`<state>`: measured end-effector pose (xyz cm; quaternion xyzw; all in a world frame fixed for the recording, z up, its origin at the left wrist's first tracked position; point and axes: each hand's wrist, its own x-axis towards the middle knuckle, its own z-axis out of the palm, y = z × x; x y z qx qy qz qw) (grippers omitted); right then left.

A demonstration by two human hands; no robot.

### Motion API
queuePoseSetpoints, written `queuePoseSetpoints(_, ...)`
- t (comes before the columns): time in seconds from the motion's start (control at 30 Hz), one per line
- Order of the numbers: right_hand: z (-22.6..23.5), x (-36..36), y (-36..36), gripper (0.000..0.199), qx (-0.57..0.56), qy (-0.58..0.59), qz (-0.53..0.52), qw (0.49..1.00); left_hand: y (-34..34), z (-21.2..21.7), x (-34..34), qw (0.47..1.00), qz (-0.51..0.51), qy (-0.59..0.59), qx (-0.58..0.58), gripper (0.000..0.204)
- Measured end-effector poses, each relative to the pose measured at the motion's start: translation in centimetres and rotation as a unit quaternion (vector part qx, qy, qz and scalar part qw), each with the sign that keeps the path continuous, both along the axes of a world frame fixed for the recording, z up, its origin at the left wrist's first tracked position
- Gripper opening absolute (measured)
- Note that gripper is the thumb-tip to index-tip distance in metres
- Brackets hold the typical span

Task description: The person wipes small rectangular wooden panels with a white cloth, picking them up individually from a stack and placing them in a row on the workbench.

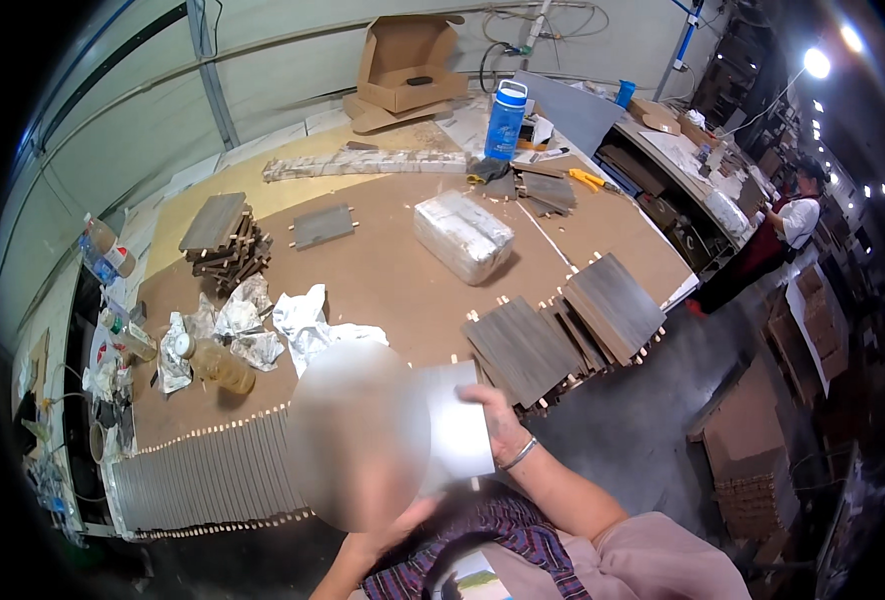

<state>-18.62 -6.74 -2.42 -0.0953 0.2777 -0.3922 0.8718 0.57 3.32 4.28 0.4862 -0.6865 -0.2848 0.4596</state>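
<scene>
We have our right hand [504, 432] closed on the right edge of a grey board [463, 430], which sits low in front of us at the table's [373, 265] near edge, its face pale with glare and a peg showing at top and bottom. Our left hand [403, 520] is largely lost in a blur, so we cannot tell whether it grips anything. To our left, a long row [208, 475] of pegged boards lies packed closely together; we judge that to be the part already done. By our reckoning a fair share is left: two piles near our right, the nearer pile [525, 350] and the farther pile [613, 305], a rougher stack [218, 230] at the far left, and a lone board [323, 227] beside it. We cannot tell whether these await the same handling.
</scene>
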Motion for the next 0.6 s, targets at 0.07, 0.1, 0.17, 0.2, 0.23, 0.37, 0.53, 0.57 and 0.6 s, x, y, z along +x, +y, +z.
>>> queuePoseSetpoints(0.07,-0.2,0.3,0.5,0.038,-0.072,0.065,0.007,0.995,0.1,-0.3,0.4,0.998,0.027,0.012,0.055,0.036)
queuePoseSetpoints(0.1,0.4,0.7,0.7,0.035,-0.091,0.078,0.003,0.993,0.2,-1.3,1.5,0.993,0.061,0.025,0.099,0.035)
queuePoseSetpoints(0.17,1.1,0.4,1.0,0.033,-0.082,0.073,0.018,0.994,-0.6,-4.7,3.5,0.990,0.114,0.062,0.064,0.028)
queuePoseSetpoints(0.2,1.2,0.1,1.0,0.032,-0.081,0.079,0.012,0.994,-1.2,-4.8,4.2,0.980,0.142,0.111,0.087,0.027)
queuePoseSetpoints(0.23,1.6,-0.3,1.0,0.031,-0.080,0.086,0.005,0.993,-1.4,-4.6,4.7,0.966,0.169,0.161,0.106,0.026)
queuePoseSetpoints(0.37,2.6,-4.2,-1.0,0.014,-0.054,0.074,-0.171,0.981,-1.3,-3.0,5.1,0.951,0.195,0.211,0.117,0.025)
queuePoseSetpoints(0.53,5.7,-6.2,0.0,0.021,-0.109,0.099,-0.339,0.929,-0.2,-7.9,5.4,0.952,0.182,0.190,0.154,0.025)
queuePoseSetpoints(0.57,6.6,-5.9,1.0,0.024,-0.097,0.096,-0.333,0.933,0.1,-8.9,5.5,0.951,0.175,0.198,0.160,0.025)
queuePoseSetpoints(0.6,5.8,-6.5,1.8,0.025,-0.079,0.071,-0.318,0.942,0.0,-9.2,5.1,0.950,0.163,0.208,0.166,0.026)
